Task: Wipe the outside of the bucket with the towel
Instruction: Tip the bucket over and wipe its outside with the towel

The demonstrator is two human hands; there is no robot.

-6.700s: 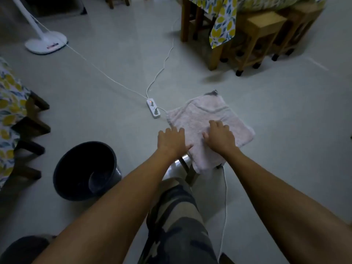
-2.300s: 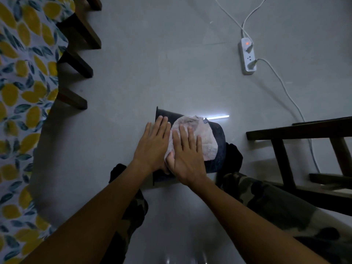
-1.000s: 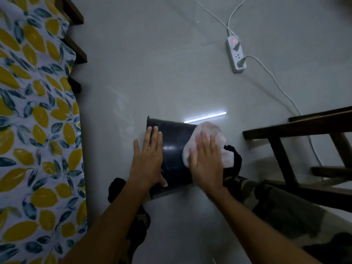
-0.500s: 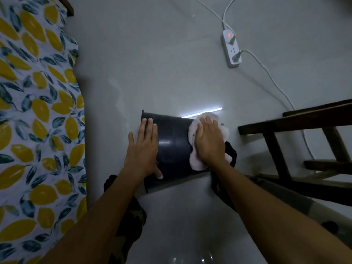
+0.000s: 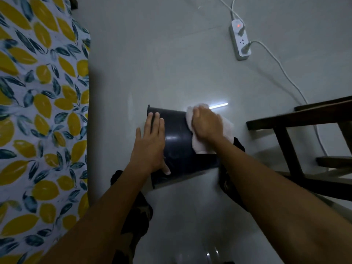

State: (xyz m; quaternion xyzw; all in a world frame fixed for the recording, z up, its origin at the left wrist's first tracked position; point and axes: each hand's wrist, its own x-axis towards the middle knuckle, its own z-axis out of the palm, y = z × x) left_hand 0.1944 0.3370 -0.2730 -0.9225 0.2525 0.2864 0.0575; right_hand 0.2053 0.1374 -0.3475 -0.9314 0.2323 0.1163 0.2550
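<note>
A dark bucket [image 5: 178, 141] lies on its side on the pale floor between my knees, its rim toward the left. My left hand [image 5: 150, 143] rests flat on the bucket's wall near the rim, fingers together and stretched. My right hand [image 5: 206, 123] presses a pale pink towel [image 5: 202, 145] against the bucket's right end, near its base. The towel is bunched under the palm and hangs over the far and near sides of the hand.
A lemon-print cloth [image 5: 42, 115] hangs down along the left. A dark wooden chair frame [image 5: 297, 141] stands at the right. A white power strip [image 5: 240, 41] with cables lies on the floor at the upper right. My knees flank the bucket.
My right hand has slid the towel toward the far side of the bucket's base end. My left hand stays pressed on the bucket near the rim.
</note>
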